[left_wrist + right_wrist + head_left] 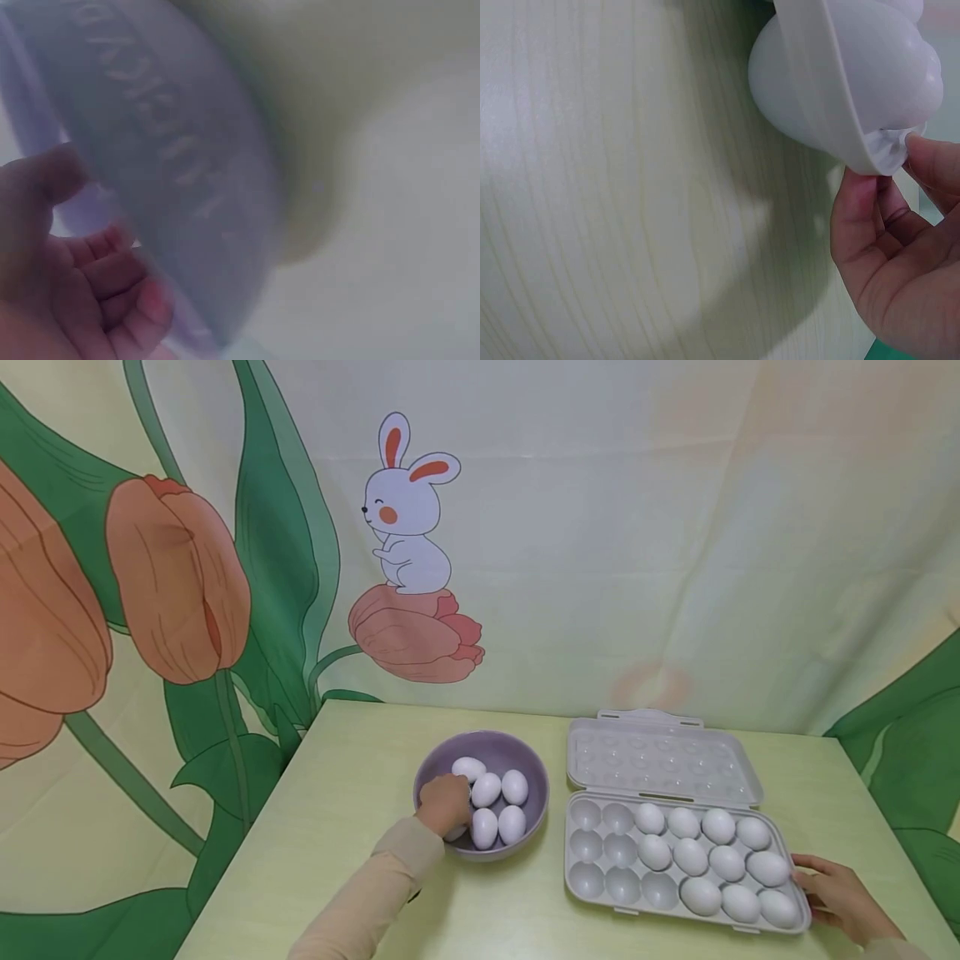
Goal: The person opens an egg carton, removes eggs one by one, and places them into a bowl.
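A purple bowl (pixel 536 818) holds several white eggs (pixel 486 790). My left hand (pixel 444 803) reaches over its near left rim, with the fingertips down among the eggs. Seen in the left wrist view, the thumb and bent fingers (pixel 124 315) are at the rim of the bowl (pixel 187 165); whether they grip an egg I cannot tell. To the right lies an open plastic egg carton (pixel 630 906), its right part filled with white eggs (pixel 690 857). My right hand (pixel 843 897) pinches the carton's right edge between thumb and fingers, close beside an egg (pixel 885 64).
The carton's lid (pixel 660 758) lies folded back behind it. Bare cups (pixel 587 844) fill the carton's left end. Both containers stand on a pale wood-grain table (pixel 337 793), backed by a curtain (pixel 600 527) printed with tulips and a rabbit.
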`<state>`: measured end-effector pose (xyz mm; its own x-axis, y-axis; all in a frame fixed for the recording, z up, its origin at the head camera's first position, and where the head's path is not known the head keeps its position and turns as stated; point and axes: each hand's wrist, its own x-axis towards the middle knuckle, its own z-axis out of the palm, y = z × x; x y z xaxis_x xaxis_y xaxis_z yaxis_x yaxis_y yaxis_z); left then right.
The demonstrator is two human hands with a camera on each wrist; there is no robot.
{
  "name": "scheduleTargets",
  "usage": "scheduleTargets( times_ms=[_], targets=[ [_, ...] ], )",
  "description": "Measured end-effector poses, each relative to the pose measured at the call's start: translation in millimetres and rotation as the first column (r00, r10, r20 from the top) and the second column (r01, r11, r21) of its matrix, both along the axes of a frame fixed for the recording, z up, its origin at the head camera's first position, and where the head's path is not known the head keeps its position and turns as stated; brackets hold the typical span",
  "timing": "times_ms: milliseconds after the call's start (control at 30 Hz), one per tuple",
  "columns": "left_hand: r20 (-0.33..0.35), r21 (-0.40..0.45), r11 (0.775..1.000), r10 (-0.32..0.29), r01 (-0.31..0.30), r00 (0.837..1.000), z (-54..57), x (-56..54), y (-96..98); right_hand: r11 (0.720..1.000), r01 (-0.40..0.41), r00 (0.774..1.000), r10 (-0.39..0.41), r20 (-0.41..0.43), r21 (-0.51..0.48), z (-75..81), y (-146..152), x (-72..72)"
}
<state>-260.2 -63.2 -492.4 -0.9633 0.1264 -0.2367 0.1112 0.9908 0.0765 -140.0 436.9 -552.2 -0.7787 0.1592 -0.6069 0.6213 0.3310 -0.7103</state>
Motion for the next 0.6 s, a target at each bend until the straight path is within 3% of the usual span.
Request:
scheduleTargets(
  times_ms=[167, 300, 367, 467, 600],
  targets=[
    [-0.061, -0.041, 0.994, -0.099, 0.096, 0.993, 22.4, 1.3, 24.7, 1.0, 0.005, 1.0, -0.005, 0.003, 0.004, -0.1, 0, -0.4],
    [-0.103, 0.028, 0.968, -0.243, 0.247, 0.964, 35.2, 6.6, 54.6, 1.0, 0.005, 1.0, -0.006, 0.003, 0.002, -2.1, 2, -0.5],
    [-0.116, 0.098, 0.937, -0.323, 0.334, 0.939, 37.1, 11.4, 71.4, 1.0, 0.004, 1.0, -0.004, 0.002, 0.0, -3.3, 2, -0.5],
    [-0.136, 0.191, 0.866, -0.444, 0.463, 0.886, 34.0, 20.1, 96.2, 1.0, 0.005, 1.0, -0.005, 0.002, -0.006, -4.4, 3, -1.2],
    [-0.155, 0.259, 0.794, -0.529, 0.551, 0.835, 20.7, 33.2, 126.4, 1.0, 0.003, 1.0, -0.003, 0.004, -0.007, -4.1, 3, -1.7]
  ],
)
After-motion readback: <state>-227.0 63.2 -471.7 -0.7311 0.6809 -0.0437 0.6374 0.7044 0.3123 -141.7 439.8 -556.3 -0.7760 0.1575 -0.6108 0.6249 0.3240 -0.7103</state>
